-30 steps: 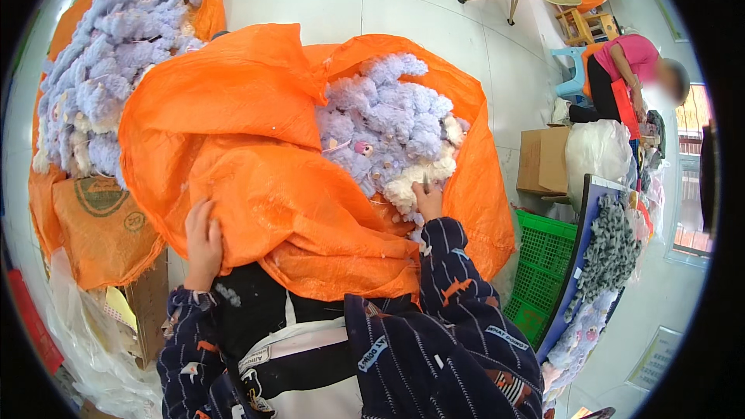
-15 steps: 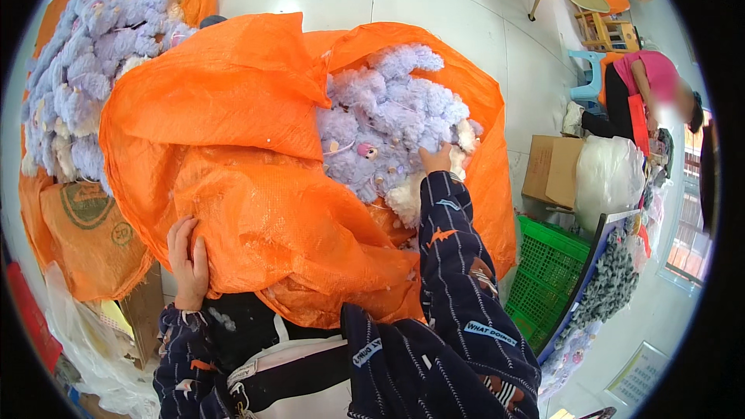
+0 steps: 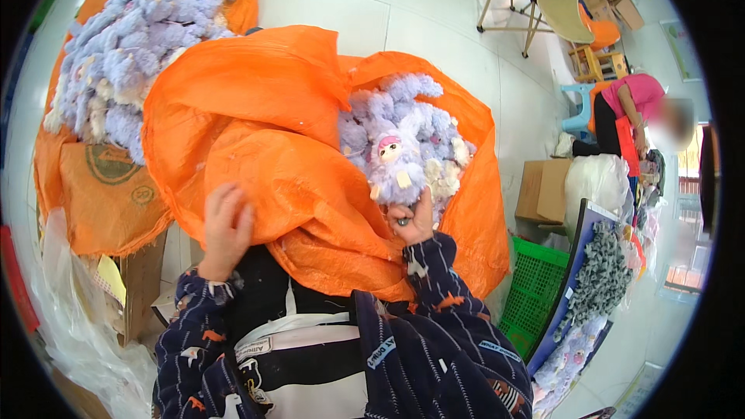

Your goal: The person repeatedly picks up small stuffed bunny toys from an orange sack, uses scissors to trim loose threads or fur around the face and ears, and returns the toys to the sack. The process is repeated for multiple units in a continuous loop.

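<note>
A large orange woven sack (image 3: 256, 186) lies across my lap and the floor in front of me. Its mouth opens to the right on a heap of lavender plush toys (image 3: 354, 132). My right hand (image 3: 416, 219) grips a fluffy lavender plush doll (image 3: 396, 163) by its lower end, holding it over the heap. The doll's face points up, with pink above the eyes and pale paws. Against the sack's near left side is my left hand (image 3: 227, 225), slightly blurred, its fingers apart and nothing in them.
Another orange sack (image 3: 101, 217) at the left bears a pile of similar plush (image 3: 132, 54). A green crate (image 3: 534, 287), a board with grey fluffy pieces (image 3: 597, 279) and a cardboard box (image 3: 543, 190) stand at right. Farther back, a person (image 3: 632, 105) bends over.
My right hand has drawn back toward me and now holds a plush doll, face up. My left hand has shifted up and right along the sack. The whole view has swung a little.
</note>
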The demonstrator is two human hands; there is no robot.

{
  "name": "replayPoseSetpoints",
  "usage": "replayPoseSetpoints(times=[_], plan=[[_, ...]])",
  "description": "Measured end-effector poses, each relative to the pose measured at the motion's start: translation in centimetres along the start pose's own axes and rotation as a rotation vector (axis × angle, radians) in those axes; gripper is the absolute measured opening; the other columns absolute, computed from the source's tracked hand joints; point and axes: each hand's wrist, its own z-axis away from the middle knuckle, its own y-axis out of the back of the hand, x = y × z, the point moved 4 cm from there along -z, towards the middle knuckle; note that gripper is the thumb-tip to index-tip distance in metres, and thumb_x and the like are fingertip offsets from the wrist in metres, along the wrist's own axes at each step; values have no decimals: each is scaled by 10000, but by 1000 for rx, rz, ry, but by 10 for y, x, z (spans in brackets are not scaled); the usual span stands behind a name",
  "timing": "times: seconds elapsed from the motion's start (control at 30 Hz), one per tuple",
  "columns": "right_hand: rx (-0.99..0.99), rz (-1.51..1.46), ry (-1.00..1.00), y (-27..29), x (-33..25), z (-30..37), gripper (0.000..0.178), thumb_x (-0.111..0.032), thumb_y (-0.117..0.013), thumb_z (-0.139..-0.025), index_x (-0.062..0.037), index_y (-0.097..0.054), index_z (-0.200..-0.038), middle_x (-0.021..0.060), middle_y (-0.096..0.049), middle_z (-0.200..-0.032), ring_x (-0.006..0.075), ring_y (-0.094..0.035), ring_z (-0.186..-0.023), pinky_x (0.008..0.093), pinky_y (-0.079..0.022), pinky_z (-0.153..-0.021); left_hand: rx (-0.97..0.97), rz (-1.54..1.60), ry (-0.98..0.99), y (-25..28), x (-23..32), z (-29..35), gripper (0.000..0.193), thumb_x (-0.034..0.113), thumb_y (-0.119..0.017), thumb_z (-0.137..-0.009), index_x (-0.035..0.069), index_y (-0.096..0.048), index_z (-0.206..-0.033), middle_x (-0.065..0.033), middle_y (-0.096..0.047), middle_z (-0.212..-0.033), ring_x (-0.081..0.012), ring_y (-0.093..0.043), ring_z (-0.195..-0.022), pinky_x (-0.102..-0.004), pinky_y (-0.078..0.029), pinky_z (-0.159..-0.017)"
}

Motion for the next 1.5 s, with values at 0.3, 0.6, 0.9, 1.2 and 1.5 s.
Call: replayPoseSetpoints(times=[0.3,0.6,0.9,1.2,1.5], plan=[[-158,576,-277,-57,129,81,383,-276,-403,-908,-4,-457,-1172,66,-608,-984,142,-591,-886,234,-483,-730,-485,1355,525,-4,66,20,554,170,-639,-803,1,-368,-1255,-74,-514,-1158,-140,-491,-1052,-294,-386,-928],[-200,1217,334,-113,128,101,270,-157,-565,-845,17,-563,-1052,31,-606,-863,50,-469,-551,187,-388,-484,-379,1205,493,26,58,73,584,142,-697,-757,0,-394,-1236,-68,-540,-1114,-133,-514,-1004,-282,-406,-895],[-410,1251,405,-119,159,103,260,-75,-634,-791,22,-563,-1021,32,-601,-902,102,-559,-797,242,-454,-706,-239,1078,439,9,50,73,253,137,-489,-895,-13,-552,-1089,-25,-597,-963,-84,-525,-860,-245,-433,-763],[-290,874,357,-109,152,98,324,-5,-586,-788,-11,-477,-1094,71,-564,-987,151,-567,-860,279,-472,-752,-717,1118,465,13,43,94,613,253,-566,-851,25,-281,-1343,-92,-441,-1241,-151,-422,-1111,-285,-348,-939],[-335,984,364,-108,147,91,384,-97,-588,-809,16,-451,-1149,97,-553,-1014,165,-555,-906,291,-462,-791,-742,1417,799,3,54,115,401,62,-599,-798,2,-462,-1170,-86,-574,-1040,-141,-573,-869,-263,-496,-697]])
